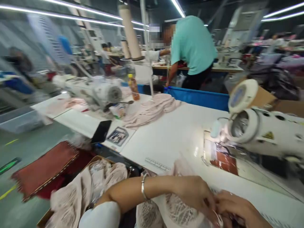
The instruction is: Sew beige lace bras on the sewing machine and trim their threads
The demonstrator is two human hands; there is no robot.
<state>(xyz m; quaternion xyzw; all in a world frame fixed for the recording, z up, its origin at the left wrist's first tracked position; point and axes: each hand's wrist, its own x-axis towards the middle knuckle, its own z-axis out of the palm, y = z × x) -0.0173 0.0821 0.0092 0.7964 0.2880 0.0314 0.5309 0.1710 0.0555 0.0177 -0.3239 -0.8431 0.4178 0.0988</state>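
Pale pink lace fabric with cup shapes (181,210) lies under and beside my left hand (196,194), which reaches in from the lower left with a bracelet on the wrist. Its fingers are closed on the fabric's edge, near a thin light strip. Close against it at the lower right is my right hand (234,205), fingers bent and pressed together; what they grip is small and partly hidden. Both hands are at the front edge of the white table (166,139).
A sewing machine (266,129) stands at the right, another (95,90) at the back left. Pink fabric (154,109), a bottle (133,87) and a phone (101,131) lie or stand on the table. A box of lace pieces (78,190) is below left. Behind, a person (193,47) bends over.
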